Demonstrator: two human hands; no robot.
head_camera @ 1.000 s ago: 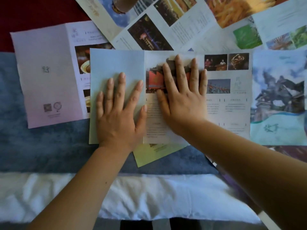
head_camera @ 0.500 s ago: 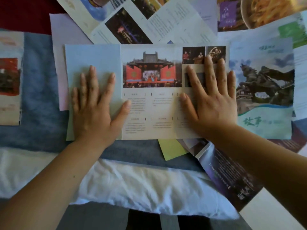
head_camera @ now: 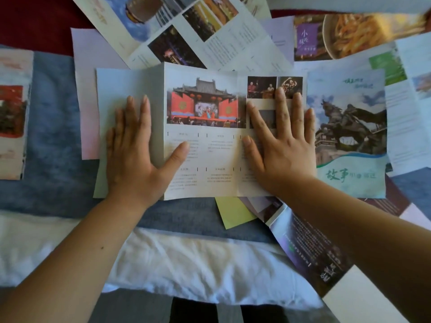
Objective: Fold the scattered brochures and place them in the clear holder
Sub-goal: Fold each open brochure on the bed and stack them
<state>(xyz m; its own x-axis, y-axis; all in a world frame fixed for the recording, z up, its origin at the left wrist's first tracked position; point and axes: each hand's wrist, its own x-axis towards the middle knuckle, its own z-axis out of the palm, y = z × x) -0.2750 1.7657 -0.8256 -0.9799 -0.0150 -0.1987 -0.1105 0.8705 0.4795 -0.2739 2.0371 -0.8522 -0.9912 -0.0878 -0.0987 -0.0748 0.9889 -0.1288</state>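
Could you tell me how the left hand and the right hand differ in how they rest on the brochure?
The left hand lies on the plain pale-blue panel of the brochure, while the right hand covers the printed panel with small photos. The left hand's thumb reaches across the raised crease onto the text columns; the right hand's thumb lies on its own panel. Both are flat with straight fingers, pressing the same brochure.
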